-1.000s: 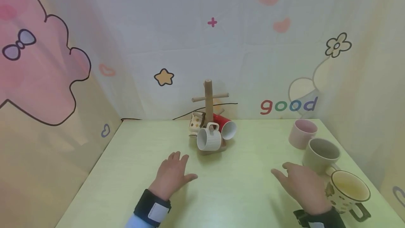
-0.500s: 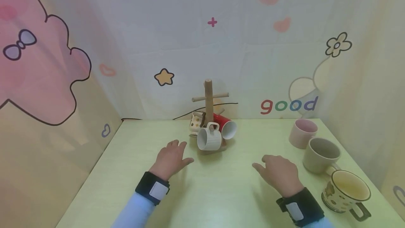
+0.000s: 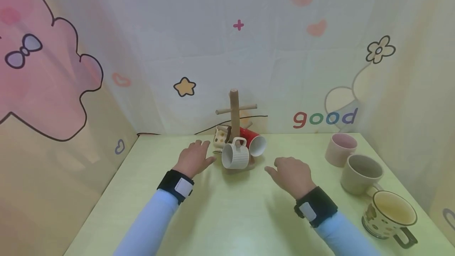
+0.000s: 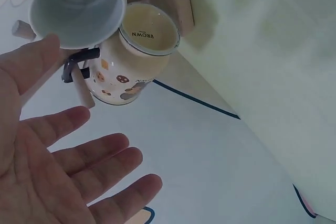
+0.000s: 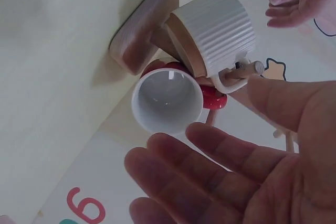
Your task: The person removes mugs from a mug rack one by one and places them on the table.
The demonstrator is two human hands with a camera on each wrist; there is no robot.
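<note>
A wooden mug tree (image 3: 234,112) stands at the back of the table with three mugs hung on its lower pegs. A white ribbed mug (image 3: 236,156) faces front, a red mug (image 3: 250,139) with a white inside hangs at the right, and a cream patterned mug (image 4: 123,72) hangs at the left. My left hand (image 3: 193,159) is just left of the tree, fingers spread, holding nothing. My right hand (image 3: 292,176) reaches in from the right with fingers extended and nothing in it; the red mug's white mouth (image 5: 167,100) lies beyond its fingertips.
Along the table's right side stand a pink cup (image 3: 340,150), a grey-green mug (image 3: 360,175) and a cream patterned mug with a brown handle (image 3: 389,214). A printed curtain (image 3: 213,31) closes off the back and sides. Upper pegs (image 3: 248,107) of the tree carry no mugs.
Both hands have moved forward toward the mug tree. The right hand has also come leftward, away from the cups at the right. The mugs and the tree stay where they were.
</note>
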